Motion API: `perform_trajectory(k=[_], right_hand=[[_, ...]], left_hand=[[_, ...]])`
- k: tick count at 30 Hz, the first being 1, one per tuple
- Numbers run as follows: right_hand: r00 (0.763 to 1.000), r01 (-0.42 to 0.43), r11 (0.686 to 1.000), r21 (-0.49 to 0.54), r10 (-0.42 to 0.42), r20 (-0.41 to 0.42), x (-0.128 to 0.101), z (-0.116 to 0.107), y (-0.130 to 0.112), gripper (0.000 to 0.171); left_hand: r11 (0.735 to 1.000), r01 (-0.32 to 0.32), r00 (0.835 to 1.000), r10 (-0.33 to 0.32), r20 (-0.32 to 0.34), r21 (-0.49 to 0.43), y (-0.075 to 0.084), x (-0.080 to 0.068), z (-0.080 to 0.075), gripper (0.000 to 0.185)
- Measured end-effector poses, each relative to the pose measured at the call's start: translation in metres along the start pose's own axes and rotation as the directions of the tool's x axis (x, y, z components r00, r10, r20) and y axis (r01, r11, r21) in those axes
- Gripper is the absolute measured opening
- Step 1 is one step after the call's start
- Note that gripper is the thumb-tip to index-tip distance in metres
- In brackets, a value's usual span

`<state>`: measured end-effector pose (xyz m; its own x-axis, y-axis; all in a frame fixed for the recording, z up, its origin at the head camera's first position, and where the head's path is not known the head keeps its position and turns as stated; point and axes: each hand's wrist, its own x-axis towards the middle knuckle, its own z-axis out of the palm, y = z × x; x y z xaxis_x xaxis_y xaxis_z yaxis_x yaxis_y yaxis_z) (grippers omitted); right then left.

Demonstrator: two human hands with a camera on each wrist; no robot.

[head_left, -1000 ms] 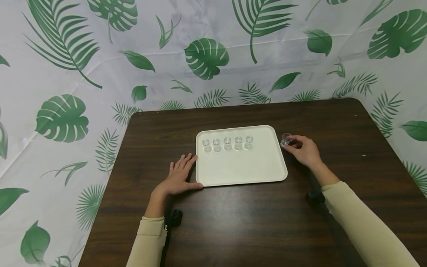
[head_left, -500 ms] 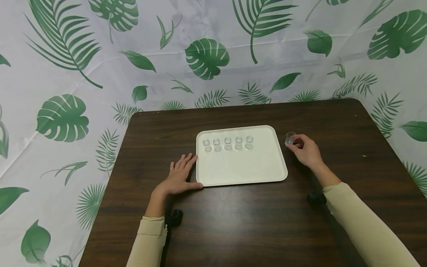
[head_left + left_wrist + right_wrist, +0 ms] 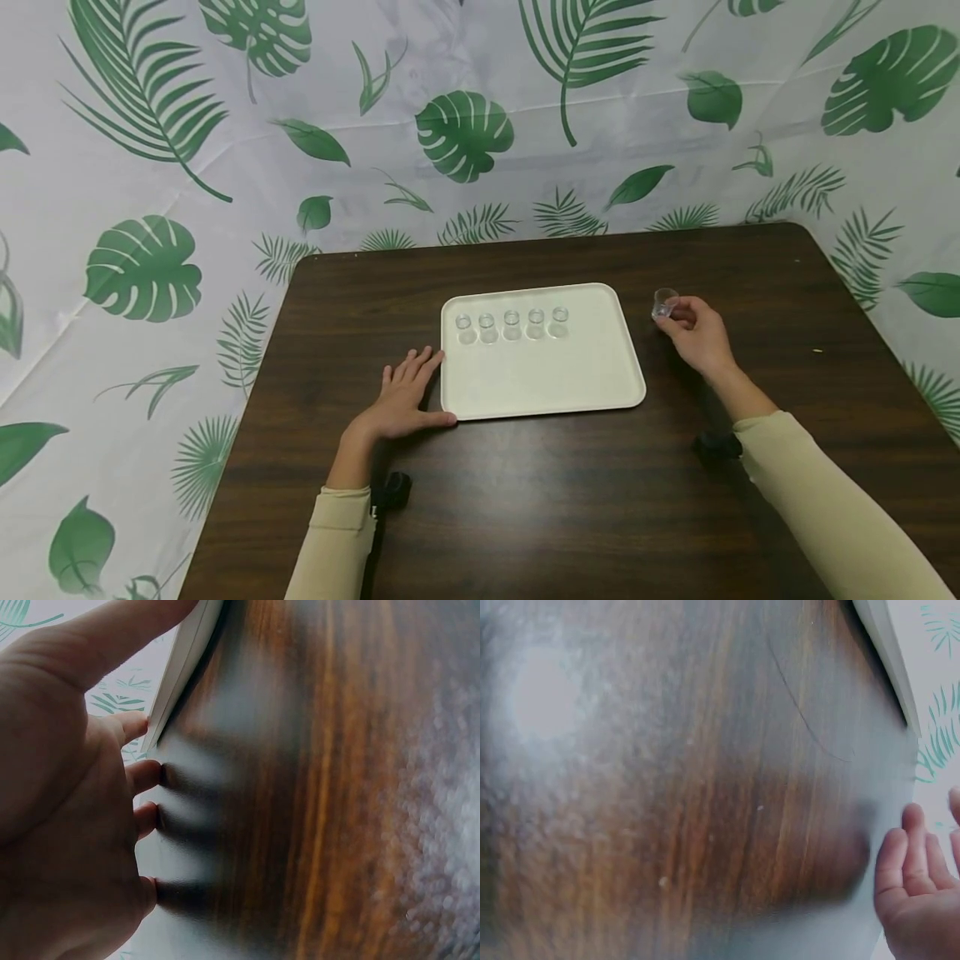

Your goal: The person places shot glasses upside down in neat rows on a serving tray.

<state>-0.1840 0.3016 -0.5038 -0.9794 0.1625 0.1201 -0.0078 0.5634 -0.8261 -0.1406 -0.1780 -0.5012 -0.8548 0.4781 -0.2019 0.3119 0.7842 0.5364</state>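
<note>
A small clear cup is pinched between the thumb and fingers of my right hand, off the right edge of a white rectangular tray. Several similar clear cups stand in a row along the back left part of that tray. My left hand lies with fingers spread at the tray's left side, thumb touching its front left corner. In the left wrist view the fingertips meet the tabletop beside the tray's rim. In the right wrist view, fingers show but the cup is out of sight.
Hands and tray rest on a dark wood-grain table. Behind it hangs a white cloth printed with green leaves. A tiny pale speck lies on the tabletop at the right.
My right hand has carried the pinched cup a little to the right and back, farther from the tray's edge. The left hand and the cups on the tray stay put.
</note>
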Motion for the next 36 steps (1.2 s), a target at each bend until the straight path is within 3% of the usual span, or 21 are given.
perform_trajectory(k=[6,11,19,36], right_hand=[[0.995,0.061,0.996,0.064,-0.056,-0.078,0.002,0.005,-0.004,0.031],[0.991,0.108,0.99,0.093,-0.099,-0.087,0.004,0.007,-0.017,0.031],[0.987,0.15,0.988,-0.031,-0.152,-0.046,0.004,0.014,-0.039,0.03],[0.97,0.229,0.967,-0.114,-0.217,0.114,0.002,0.048,-0.058,0.035]], left_hand=[[1.0,-0.012,1.0,0.012,-0.005,-0.001,-0.001,0.0,0.0,0.106],[1.0,-0.012,1.0,0.012,-0.001,-0.001,0.0,0.0,-0.001,0.106],[1.0,-0.027,1.0,0.027,-0.008,-0.011,-0.002,0.001,0.001,0.107],[0.999,-0.02,1.0,0.019,-0.004,-0.036,-0.012,0.004,0.007,0.108]])
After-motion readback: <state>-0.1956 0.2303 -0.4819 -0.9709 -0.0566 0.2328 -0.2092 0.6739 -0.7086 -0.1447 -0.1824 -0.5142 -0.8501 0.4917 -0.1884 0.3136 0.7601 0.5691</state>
